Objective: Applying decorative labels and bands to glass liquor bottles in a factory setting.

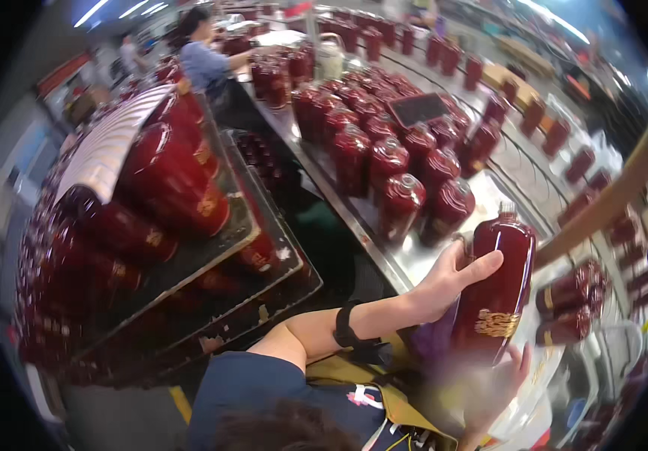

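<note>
A large dark red glossy bottle [502, 278] with gold lettering near its base is tilted in front of me, its narrow threaded neck pointing up. My left hand [450, 284] is closed around its upper side, thumb lying across the front. At the lower end, my right hand [498, 391] holds the bottle near its base, with fingers showing beside it. A blurred yellowish patch lies close to this hand, and I cannot make out what it is.
Many similar red bottles [403, 199] crowd the metal table [369, 244], with a dark rectangular tray [418, 110] on top. At left, stacked dark trays [222, 259] hold more bottles under a striped sheet [113, 143]. Bottles line a conveyor [515, 143]. Another person [207, 64] works farther off.
</note>
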Tool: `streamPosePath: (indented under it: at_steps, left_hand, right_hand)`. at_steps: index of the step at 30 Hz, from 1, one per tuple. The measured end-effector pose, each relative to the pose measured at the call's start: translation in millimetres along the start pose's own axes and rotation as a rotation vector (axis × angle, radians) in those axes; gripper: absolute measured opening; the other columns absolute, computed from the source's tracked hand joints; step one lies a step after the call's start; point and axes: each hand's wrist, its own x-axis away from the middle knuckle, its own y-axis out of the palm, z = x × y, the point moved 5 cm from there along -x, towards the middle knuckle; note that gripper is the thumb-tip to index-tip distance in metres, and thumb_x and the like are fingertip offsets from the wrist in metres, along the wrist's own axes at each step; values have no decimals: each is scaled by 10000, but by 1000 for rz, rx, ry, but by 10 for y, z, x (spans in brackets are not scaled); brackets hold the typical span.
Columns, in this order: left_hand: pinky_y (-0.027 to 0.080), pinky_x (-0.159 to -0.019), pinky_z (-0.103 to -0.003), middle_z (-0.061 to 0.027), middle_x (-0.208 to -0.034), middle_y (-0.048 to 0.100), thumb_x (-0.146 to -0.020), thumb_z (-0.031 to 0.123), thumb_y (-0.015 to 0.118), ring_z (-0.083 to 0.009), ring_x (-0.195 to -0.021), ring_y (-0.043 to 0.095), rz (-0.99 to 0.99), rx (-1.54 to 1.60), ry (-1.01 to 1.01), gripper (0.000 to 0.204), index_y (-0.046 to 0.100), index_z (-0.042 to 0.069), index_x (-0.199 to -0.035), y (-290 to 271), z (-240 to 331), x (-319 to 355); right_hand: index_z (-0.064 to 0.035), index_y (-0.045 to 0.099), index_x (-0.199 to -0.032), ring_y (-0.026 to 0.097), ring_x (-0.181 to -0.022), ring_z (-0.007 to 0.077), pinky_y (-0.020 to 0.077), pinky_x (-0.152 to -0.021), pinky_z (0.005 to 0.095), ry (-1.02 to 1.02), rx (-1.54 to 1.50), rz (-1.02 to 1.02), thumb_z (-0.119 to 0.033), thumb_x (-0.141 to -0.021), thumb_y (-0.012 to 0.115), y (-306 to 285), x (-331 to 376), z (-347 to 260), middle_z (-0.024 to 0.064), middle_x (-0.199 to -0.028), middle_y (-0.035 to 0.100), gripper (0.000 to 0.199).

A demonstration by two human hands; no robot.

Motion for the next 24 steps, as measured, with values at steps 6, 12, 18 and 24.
streamPosePath:
  at_steps: [6, 12, 18, 24]
  left_hand:
    - [553, -949, -344, -116, -1232, 647, -1009, 366, 676, -164, -1095, 649, -51, -60, -564, 565, 515, -21, -1389, -106, -1090, 299]
    - [539, -910, -299, -107, -1170, 682, -1032, 389, 643, -142, -1043, 654, -117, -289, -519, 521, 589, -48, -1309, -173, -1529, 45]
    - [557, -785, -275, -118, -1029, 703, -1007, 429, 673, -136, -886, 672, 8, -417, -491, 501, 630, -60, -1107, -232, -1510, -178]
    - [518, -778, -263, -68, -1012, 694, -1039, 382, 639, -95, -891, 627, -1, -588, -342, 408, 638, -23, -1084, -356, -1503, -431]
  right_hand:
    - [4, 327, -1566, 655, -1130, 246, 502, -1005, 365, 215, -549, -224, -118, -628, 962, 195, 307, 128, 150, -1280, 643, 1140]
    - [-41, 374, -1555, 664, -1112, 236, 497, -993, 349, 381, -519, -163, -142, -631, 972, 189, 456, 510, 141, -1225, 666, 1105]
    - [-79, 382, -1559, 660, -1167, 268, 482, -1040, 377, 395, -556, -233, -176, -641, 978, 215, 153, 617, 163, -1262, 666, 1099]
    - [-76, 363, -1571, 655, -1187, 322, 514, -1009, 381, 272, -471, -177, -216, -647, 968, 330, -21, 697, 193, -1293, 653, 1113]
